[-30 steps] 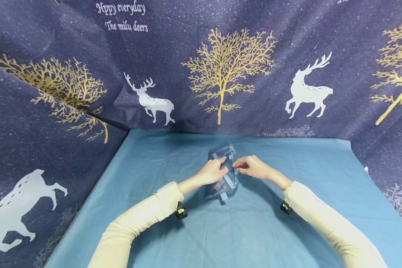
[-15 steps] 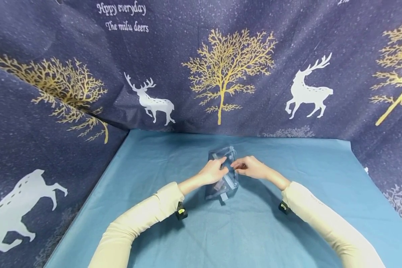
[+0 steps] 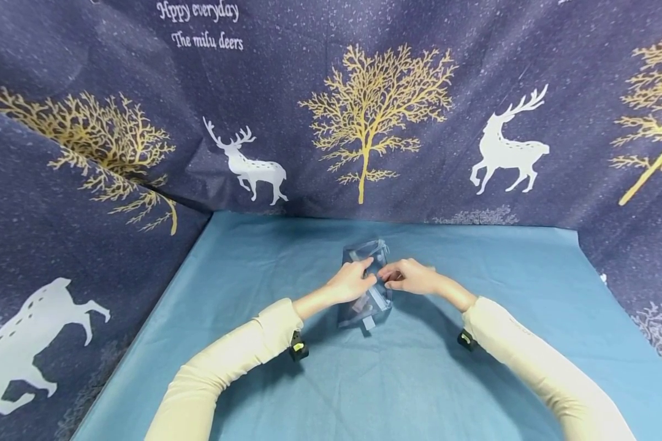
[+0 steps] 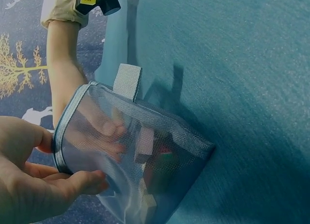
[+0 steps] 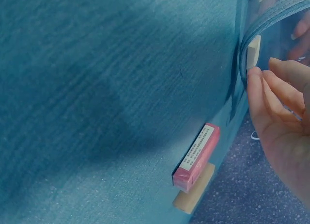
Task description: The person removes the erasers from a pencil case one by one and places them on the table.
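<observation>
In the head view my left hand (image 3: 353,283) grips a blue-grey mesh zip pouch (image 3: 362,315) over the table. The left wrist view shows that thumb and fingers (image 4: 85,181) pinching the pouch's zippered rim (image 4: 57,141). Through its mesh show a pinkish block (image 4: 145,144), a red-green piece and a wood-coloured block (image 4: 148,207). My right hand (image 3: 414,277) reaches in at the opening with bent fingers. Close-up in the right wrist view, a small cream-white block (image 5: 253,52) sticks out at its fingertips, just inside the zipper edge (image 5: 244,37).
On the blue cloth-covered table (image 3: 397,392), a pink labelled box (image 5: 197,153) lies close beside a flat wooden block (image 5: 194,191), near my right hand. Dark-blue printed fabric (image 3: 309,73) with deer and trees stands behind the table.
My right hand has moved slightly left, its fingertips going further over the pouch's opening. The left hand and pouch have stayed in place.
</observation>
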A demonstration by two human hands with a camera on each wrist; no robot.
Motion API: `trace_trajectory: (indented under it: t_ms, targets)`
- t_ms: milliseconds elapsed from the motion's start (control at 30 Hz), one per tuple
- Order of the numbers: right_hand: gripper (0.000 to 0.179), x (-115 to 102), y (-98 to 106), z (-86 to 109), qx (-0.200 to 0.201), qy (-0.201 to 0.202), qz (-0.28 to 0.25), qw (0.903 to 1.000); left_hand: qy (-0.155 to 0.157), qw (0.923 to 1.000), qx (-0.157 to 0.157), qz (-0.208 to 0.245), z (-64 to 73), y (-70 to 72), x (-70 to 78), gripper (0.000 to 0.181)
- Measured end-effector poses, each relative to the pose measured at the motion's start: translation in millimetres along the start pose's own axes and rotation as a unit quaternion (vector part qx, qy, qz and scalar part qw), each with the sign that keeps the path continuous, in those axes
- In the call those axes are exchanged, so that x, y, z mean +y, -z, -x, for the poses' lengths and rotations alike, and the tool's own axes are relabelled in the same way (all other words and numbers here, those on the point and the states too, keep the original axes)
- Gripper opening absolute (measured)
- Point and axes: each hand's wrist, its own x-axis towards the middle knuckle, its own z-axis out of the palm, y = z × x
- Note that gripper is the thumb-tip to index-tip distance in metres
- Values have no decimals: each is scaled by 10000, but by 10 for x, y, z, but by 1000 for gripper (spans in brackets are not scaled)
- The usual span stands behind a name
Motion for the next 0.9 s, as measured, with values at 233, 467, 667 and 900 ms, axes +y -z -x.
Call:
trace_trajectory:
  t_ms: [233,467,667,900]
  targets:
    - [32,-6,-20,-12,-89,-97,-10,9999,49,10000,6,19,-14,-9,-4,55]
    - [33,-41,-55,-47,-175,-27,-81,9998,38,10000,-19,21,8,-1,6,55]
    - [36,-45,-80,-77,-209,25,-29,9998,15,9999,-41,141,7,-1,-12,54]
    - [36,-69,-86,-76,-329,19,-93,9994,51,9999,-39,96,-12,-17,-16,54]
